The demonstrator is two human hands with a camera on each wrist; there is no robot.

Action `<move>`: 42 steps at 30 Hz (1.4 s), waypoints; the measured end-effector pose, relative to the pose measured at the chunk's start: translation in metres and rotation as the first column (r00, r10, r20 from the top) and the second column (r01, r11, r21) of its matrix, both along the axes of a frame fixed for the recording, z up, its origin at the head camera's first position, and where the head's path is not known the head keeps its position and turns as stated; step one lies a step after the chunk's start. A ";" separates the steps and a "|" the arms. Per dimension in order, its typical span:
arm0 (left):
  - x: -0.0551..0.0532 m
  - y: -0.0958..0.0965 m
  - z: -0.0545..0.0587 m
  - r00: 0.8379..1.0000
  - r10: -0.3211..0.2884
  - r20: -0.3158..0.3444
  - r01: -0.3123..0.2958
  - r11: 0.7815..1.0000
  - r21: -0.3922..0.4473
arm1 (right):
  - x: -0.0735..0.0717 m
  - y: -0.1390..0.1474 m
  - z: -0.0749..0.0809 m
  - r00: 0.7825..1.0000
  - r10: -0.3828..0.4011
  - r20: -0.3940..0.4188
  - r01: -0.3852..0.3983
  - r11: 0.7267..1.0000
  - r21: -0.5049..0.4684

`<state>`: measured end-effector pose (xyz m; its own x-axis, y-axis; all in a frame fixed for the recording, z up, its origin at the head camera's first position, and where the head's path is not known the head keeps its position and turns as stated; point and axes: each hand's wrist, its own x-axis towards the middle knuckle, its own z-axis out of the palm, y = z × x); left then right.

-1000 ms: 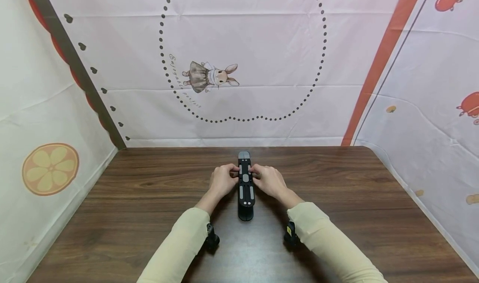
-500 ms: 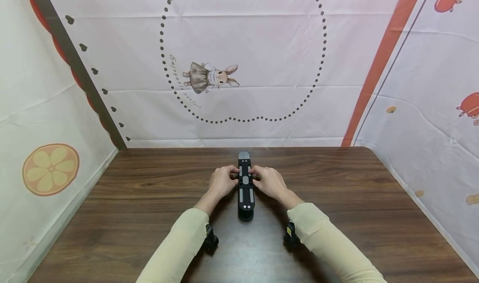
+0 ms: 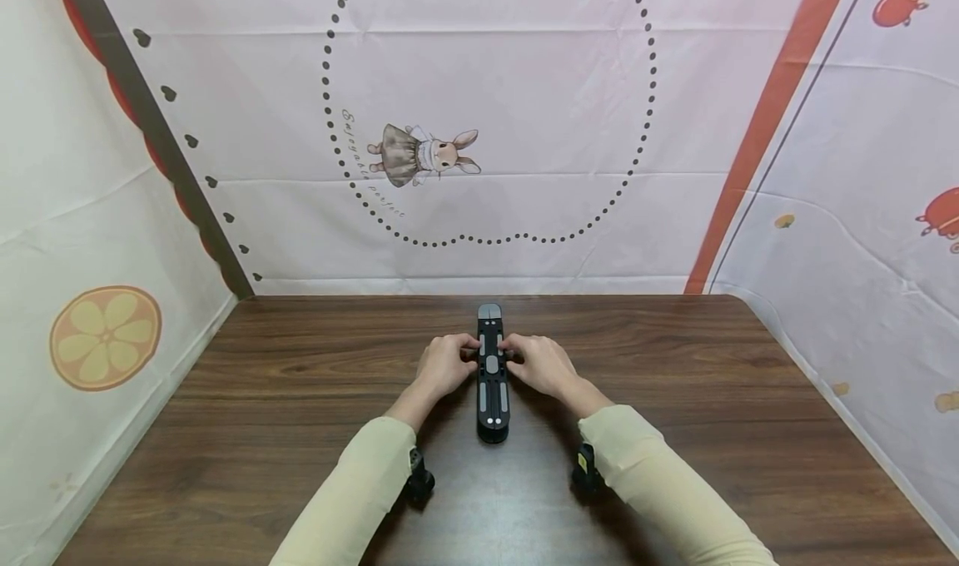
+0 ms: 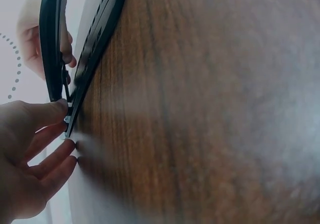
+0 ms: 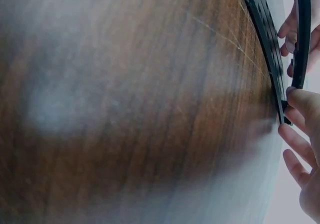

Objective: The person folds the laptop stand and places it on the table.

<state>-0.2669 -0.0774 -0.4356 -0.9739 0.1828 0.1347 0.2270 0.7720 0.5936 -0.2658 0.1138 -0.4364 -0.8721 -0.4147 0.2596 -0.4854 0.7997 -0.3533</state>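
A black folding laptop stand (image 3: 492, 364) with grey pads lies lengthwise on the wooden table, pointing away from me. Its upper arm (image 4: 50, 44) is tilted over the lower bar (image 4: 102, 34), which rests on the tabletop; a wedge of space shows between them in both wrist views. From the left side, my left hand (image 3: 445, 363) pinches the stand near its far half, thumb and forefinger at its edge. Opposite, my right hand (image 3: 541, 364) pinches the other side at about the same height. In the right wrist view, the remaining fingers (image 5: 296, 168) extend beneath, off the stand.
The brown wooden table (image 3: 300, 366) carries the stand near its back edge. Behind it hangs a white printed cloth (image 3: 524, 116), and similar cloth closes in both sides. Dark wrist cameras (image 3: 419, 476) hang below both cuffs.
The near end of the stand's upper arm has come down toward the lower bar, so less of the bar shows. Both hands keep their hold in nearly the same place.
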 end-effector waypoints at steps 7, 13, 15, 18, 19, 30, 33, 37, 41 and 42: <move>-0.001 -0.001 0.001 1.000 -0.009 0.009 0.009 0.999 -0.045 | 0.000 0.002 0.005 0.999 0.046 0.022 -0.047 0.999 0.007; -0.001 -0.001 0.002 1.000 -0.015 0.009 0.015 0.997 -0.079 | 0.001 0.002 0.006 0.998 0.069 -0.006 -0.068 0.996 0.049; 0.000 -0.001 0.002 1.000 -0.022 0.010 0.022 0.995 -0.094 | 0.001 0.003 0.005 0.996 0.079 -0.041 -0.076 0.994 0.078; 0.001 0.000 0.003 0.999 -0.032 0.016 0.034 0.992 -0.123 | 0.001 0.003 0.003 0.991 0.104 -0.086 -0.095 0.990 0.105; 0.002 0.000 0.003 0.999 -0.035 0.018 0.037 0.990 -0.134 | 0.000 0.004 0.002 0.989 0.114 -0.098 -0.102 0.988 0.112; 0.001 -0.001 0.004 0.998 -0.050 0.039 0.055 0.987 -0.148 | 0.000 0.006 0.006 0.976 0.183 -0.116 -0.167 0.977 0.136; 0.001 -0.001 0.006 0.997 -0.056 0.048 0.061 0.990 -0.127 | 0.001 0.007 0.009 0.975 0.195 -0.105 -0.179 0.973 0.145; 0.001 -0.001 0.008 0.997 -0.066 0.037 0.070 0.990 -0.126 | 0.001 0.007 0.010 0.976 0.195 -0.096 -0.179 0.972 0.151; 0.001 -0.003 0.009 0.995 -0.091 0.046 0.097 0.986 -0.133 | 0.001 0.006 0.009 0.981 0.178 -0.076 -0.166 0.976 0.138; 0.001 -0.004 0.008 0.994 -0.101 0.051 0.107 0.985 -0.134 | 0.001 0.006 0.009 0.982 0.174 -0.072 -0.163 0.977 0.134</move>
